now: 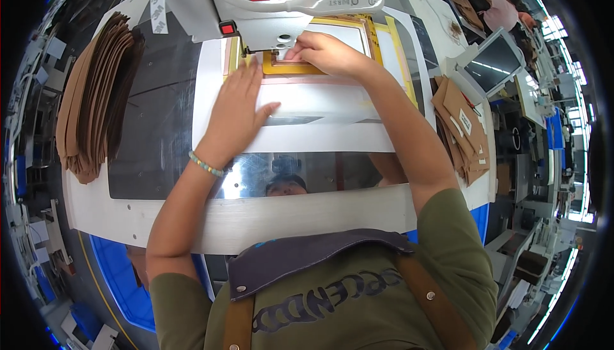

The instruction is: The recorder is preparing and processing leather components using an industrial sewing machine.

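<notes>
Left hand (236,110) palm down on the near side of the sewing machine (256,21), fingers together and pointing at the needle area, thumb spread out to the right; hand is opened flat, gripping nothing, resting on the white sheet (210,104), fingertips just beside the needle; bead bracelet (206,164) on that wrist. Right hand (326,53) comes in from the machine's right, forearm slanting inward, wrist bent; fingers half curled, tips on or over the inner edge of the yellow frame (307,69); can't tell if they pinch anything. Yellow frame sits under and right of the machine head, on top of the white sheet; its far left part is hidden by the head.

In the way: the head itself, plus the white lamp (345,1) sticking out right of it, above the right hand; red switch (228,28) on the head's left.

Around: stack of brown pieces (93,101) well left of the machine; smaller brown pile (462,126) to its right, near the screen (494,62); dark shiny plate (153,113) left of and nearer than the machine; blue bin (125,286) below the table, near left of the machine.
</notes>
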`<state>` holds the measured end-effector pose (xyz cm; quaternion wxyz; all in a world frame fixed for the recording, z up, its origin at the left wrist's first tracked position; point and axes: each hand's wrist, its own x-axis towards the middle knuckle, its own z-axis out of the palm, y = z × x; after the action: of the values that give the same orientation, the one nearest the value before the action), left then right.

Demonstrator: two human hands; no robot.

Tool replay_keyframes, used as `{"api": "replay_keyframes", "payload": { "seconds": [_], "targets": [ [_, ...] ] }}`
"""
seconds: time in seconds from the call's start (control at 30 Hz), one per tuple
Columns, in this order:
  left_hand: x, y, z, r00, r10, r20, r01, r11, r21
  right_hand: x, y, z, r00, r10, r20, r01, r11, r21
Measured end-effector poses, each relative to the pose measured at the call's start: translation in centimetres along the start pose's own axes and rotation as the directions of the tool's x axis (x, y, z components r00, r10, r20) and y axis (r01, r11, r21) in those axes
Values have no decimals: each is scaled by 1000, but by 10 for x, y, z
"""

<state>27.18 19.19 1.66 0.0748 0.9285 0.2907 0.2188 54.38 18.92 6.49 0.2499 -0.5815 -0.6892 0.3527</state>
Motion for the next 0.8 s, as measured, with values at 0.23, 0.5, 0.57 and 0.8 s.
{"api": "replay_keyframes", "payload": {
  "seconds": [0.23,0.5,0.57,0.8],
  "targets": [
    [-41,0,-78,992,-50,114,37,992,117,-90,-5,-11,860,-391,-328,313,911,-267],
    [-44,-243,-209,824,-317,-469,552,632,543,-108,8,9,828,-424,-367,332,898,-289],
    [-62,-291,-226,827,-258,-500,546,580,605,-105,13,10,828,-427,-363,328,894,-305],
    [-36,-279,-239,804,-564,-190,537,550,640,-109,14,8,826,-432,-363,308,884,-350]
  ]
}}
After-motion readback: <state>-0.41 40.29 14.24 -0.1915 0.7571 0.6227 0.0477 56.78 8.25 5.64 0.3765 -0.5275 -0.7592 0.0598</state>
